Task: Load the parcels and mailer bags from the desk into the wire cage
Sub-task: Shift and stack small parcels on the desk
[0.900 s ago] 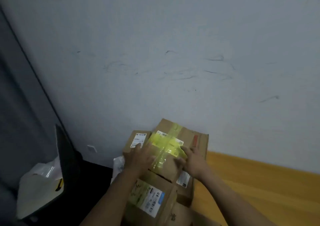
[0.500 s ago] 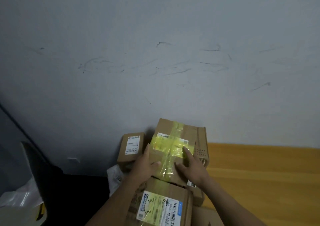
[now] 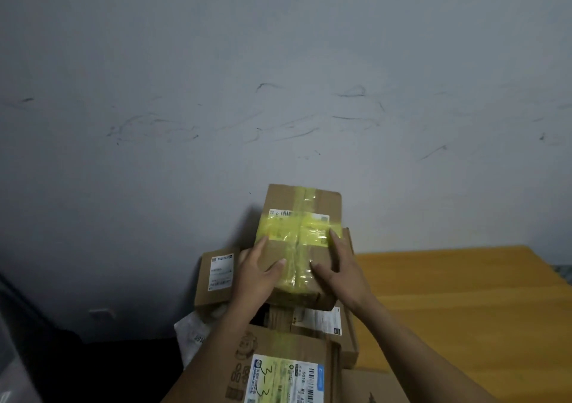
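Observation:
A brown cardboard parcel crossed with yellow tape [image 3: 301, 217] is on top of a stack of parcels at the wall. My left hand [image 3: 257, 274] grips its left side and near edge. My right hand [image 3: 339, 271] grips its right side, fingers along the tape. Below it lies a flatter box with a white label [image 3: 322, 320]. A larger box with a printed label and handwritten "3-3" [image 3: 288, 368] is nearest me. A small labelled box [image 3: 216, 275] stands left of the stack. The wire cage is not in view.
A grey scuffed wall [image 3: 278, 93] rises right behind the stack. The orange wooden desk top [image 3: 448, 294] stretches to the right. A white mailer bag [image 3: 195, 334] hangs off the left of the stack. Dark floor lies lower left.
Both hands have closed around the yellow-taped parcel's sides, and it now sits higher and tilted up from the box below. The view has swung right.

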